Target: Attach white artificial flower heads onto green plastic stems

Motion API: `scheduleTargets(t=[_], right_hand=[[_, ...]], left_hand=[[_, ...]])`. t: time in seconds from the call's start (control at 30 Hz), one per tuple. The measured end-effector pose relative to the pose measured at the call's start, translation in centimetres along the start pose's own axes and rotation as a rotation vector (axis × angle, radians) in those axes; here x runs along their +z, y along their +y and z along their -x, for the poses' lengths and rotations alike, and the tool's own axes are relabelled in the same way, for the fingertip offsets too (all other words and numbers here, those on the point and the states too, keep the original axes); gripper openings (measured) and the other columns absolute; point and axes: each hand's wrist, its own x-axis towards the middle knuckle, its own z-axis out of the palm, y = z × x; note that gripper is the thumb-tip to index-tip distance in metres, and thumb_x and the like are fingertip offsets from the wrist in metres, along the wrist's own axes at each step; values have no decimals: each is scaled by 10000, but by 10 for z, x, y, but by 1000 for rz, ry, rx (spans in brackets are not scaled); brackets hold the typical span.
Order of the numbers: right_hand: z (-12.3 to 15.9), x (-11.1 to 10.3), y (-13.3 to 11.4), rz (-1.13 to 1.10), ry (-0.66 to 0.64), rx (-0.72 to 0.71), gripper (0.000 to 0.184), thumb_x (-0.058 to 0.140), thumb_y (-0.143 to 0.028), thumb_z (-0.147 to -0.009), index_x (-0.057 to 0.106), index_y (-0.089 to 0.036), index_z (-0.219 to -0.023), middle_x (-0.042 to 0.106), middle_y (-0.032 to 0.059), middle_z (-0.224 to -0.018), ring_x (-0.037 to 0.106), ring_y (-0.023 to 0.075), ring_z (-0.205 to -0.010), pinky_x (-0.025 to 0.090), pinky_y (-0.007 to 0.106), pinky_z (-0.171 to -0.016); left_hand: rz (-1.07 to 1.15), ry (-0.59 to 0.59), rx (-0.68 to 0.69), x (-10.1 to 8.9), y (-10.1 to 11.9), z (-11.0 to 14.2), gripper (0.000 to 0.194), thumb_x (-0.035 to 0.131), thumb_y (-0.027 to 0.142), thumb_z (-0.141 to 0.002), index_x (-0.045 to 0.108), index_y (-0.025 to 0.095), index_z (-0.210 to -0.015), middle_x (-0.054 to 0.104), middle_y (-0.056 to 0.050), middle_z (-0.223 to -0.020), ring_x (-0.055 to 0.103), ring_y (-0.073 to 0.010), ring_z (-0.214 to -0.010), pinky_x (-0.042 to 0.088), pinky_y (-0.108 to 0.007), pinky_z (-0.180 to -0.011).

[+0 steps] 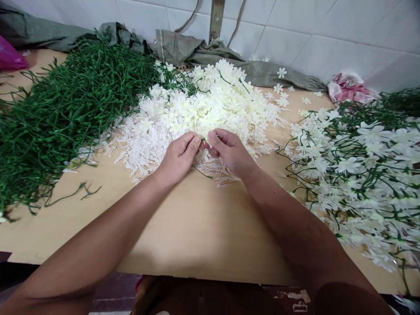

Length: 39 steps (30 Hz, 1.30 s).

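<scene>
My left hand (pixel 179 158) and my right hand (pixel 232 152) meet fingertip to fingertip over the near edge of a heap of white flower heads. The left thumb and forefinger pinch a thin green artificial flower stem (pixel 206 174), whose lower end pokes out beneath the hand. My right fingers are closed in a pinch beside the stem's tip; what they hold is mostly hidden. Behind the hands rise loose white-yellow flower heads (pixel 226 98). Thin white stick-like pieces (pixel 139 146) lie scattered at their left and front.
On the left spreads a big pile of green stems (pixel 75 96). Assembled white flowers on stems (pixel 370 170) cover the right side. Grey-green sacking (pixel 262 72) runs along the tiled wall (pixel 305 26). A pink bag (pixel 11 54) and a red-white bag (pixel 351 89) lie behind on the tan tabletop (pixel 197 232).
</scene>
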Motion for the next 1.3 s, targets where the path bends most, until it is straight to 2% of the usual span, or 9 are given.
scheduleTargets(t=[0.27, 0.4, 0.5, 0.6, 0.73, 0.83, 0.93, 1.13, 1.3], right_hand=[[5, -4, -29, 287, 5, -238, 282, 606, -409, -851, 510, -191, -700, 462, -50, -590, 379, 65, -549, 310, 234, -528], [13, 2, -48, 562, -69, -454, 125, 554, -166, -847, 551, -176, -722, 554, -15, -708, 491, 90, -694, 403, 257, -672], [20, 4, -61, 714, -165, -544, 114, 544, -137, -837, 588, -165, -736, 580, 4, -773, 521, 109, -767, 425, 282, -739], [26, -1, -76, 791, -292, -456, 87, 554, -155, -842, 634, -177, -815, 607, 12, -833, 541, 122, -797, 439, 286, -751], [27, -14, -85, 846, -252, -295, 100, 594, -187, -838, 662, -197, -910, 633, 33, -918, 557, 137, -797, 451, 290, -742], [23, -17, -74, 971, -182, -200, 107, 588, -151, -831, 668, -181, -895, 626, 37, -897, 548, 135, -763, 428, 288, -732], [19, -10, -56, 1246, -312, -59, 187, 603, -114, -810, 674, -150, -979, 624, 84, -970, 561, 178, -848, 392, 300, -748], [14, 0, -31, 1482, -412, 23, 239, 578, -165, -840, 638, -133, -1070, 602, 132, -1022, 568, 243, -954, 355, 298, -712], [12, -6, -31, 1544, -335, 12, 208, 496, -79, -831, 637, -119, -979, 603, 124, -961, 551, 213, -872, 322, 293, -659]], left_hand=[[359, -45, -329, -5, 9, -1, 354, 608, 504, -774, 598, 152, -744, 579, -25, -651, 514, -104, -558, 352, -210, -461], [437, -302, -567, -10, 14, 0, 348, 588, 484, -743, 602, 140, -692, 607, -52, -620, 519, -106, -514, 331, -199, -425], [440, -462, -563, -13, 16, 2, 293, 627, 397, -724, 552, 149, -588, 480, 6, -488, 390, -59, -430, 260, -179, -403], [451, -351, -496, -15, 15, 2, 198, 688, 261, -685, 557, 155, -582, 386, 47, -462, 297, -36, -410, 221, -176, -397], [434, -168, -389, -23, 14, -2, 144, 697, 268, -727, 645, 143, -677, 553, -10, -586, 490, -80, -521, 392, -214, -485], [420, -105, -333, -29, 14, -5, 118, 693, 229, -722, 687, 139, -798, 596, -21, -644, 554, -100, -584, 454, -236, -558], [443, -49, -299, -31, 14, -5, 154, 673, 164, -690, 679, 153, -843, 594, -7, -640, 548, -95, -560, 461, -236, -554], [455, -34, -254, -31, 18, -6, 47, 583, 110, -640, 571, 155, -638, 493, -4, -559, 483, -94, -517, 378, -251, -509], [439, -8, -208, -33, 19, -7, 155, 592, 262, -765, 539, 169, -653, 421, 14, -574, 277, -54, -462, 208, -248, -466]])
